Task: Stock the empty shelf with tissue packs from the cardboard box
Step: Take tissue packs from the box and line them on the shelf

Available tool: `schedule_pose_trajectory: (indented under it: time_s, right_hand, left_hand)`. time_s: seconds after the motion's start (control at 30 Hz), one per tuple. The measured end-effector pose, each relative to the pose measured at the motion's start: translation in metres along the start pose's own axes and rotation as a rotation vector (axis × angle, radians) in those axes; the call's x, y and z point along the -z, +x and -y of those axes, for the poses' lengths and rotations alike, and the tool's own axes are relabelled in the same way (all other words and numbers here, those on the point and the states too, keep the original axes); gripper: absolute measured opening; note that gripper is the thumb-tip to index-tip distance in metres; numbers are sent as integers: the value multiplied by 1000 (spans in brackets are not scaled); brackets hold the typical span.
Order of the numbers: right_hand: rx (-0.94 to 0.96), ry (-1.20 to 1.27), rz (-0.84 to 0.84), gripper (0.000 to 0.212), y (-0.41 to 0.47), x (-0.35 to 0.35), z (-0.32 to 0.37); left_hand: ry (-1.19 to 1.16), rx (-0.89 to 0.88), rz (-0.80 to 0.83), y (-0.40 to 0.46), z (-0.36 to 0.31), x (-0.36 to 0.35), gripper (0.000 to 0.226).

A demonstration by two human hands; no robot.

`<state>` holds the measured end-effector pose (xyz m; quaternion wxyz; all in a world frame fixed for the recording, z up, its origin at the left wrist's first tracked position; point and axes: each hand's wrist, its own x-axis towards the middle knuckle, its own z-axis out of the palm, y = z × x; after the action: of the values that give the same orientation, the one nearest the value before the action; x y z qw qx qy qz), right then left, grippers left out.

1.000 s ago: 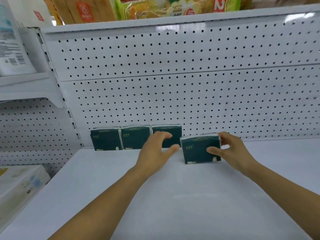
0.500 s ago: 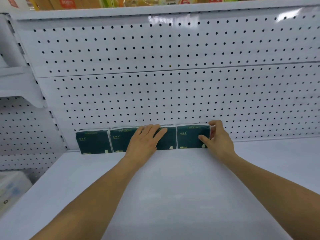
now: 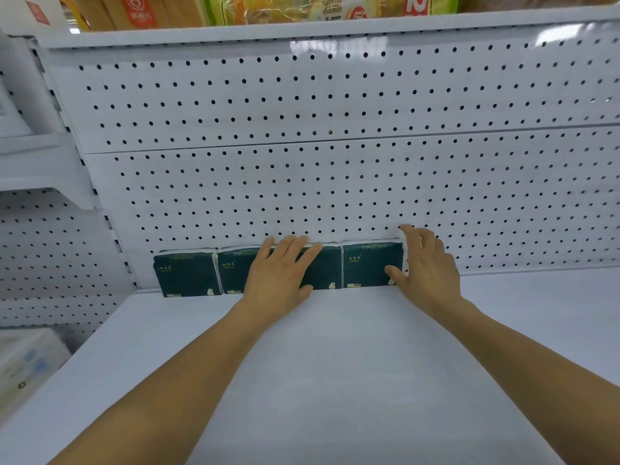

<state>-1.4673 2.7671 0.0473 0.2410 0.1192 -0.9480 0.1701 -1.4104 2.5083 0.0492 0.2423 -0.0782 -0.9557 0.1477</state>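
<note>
Several dark green tissue packs stand in a row on the white shelf [image 3: 335,364], against the pegboard back. The leftmost pack [image 3: 186,275] stands free. My left hand [image 3: 280,273] lies flat with straight fingers across the fronts of the second pack [image 3: 235,273] and third pack [image 3: 323,270]. My right hand [image 3: 426,266] is at the right end of the rightmost pack [image 3: 367,266], thumb pressing its front and straight fingers against its end. The cardboard box is out of view.
The perforated back panel [image 3: 302,182] rises behind the row. An upper shelf [image 3: 335,28] carries yellow and orange packaged goods. At the lower left, a neighbouring shelf holds pale packs [image 3: 23,364]. Bare shelf surface lies to the right of the row and in front of it.
My right hand brought the fourth pack from the front of the shelf back against the panel, beside the third. My left hand went from hovering to lying flat on the middle packs.
</note>
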Motion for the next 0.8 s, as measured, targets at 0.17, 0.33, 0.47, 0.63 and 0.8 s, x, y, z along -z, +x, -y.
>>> schedule_pose_trajectory:
  time_s: [0.17,0.33,0.47,0.63,0.8]
  right_hand:
    - [287,-77,-145,70,-41,33,19]
    - [467,-1,-275,60,-95,54,53]
    - [532,51,-214,58,-141,57,95]
    - [657,156,-112,55,-200,49,159]
    - [817,246,-54,50,-267,31,236]
  left_hand:
    - [-38,141,-60,-41,-9,41,76]
    - [-98,244,-233,-112,-26,75,69]
    - [-103,282,-206,-184,-31,92,66]
    - [-100,401,-165,-283,-15,110,65]
    - [-53,494,-120,-391,18,131,61]
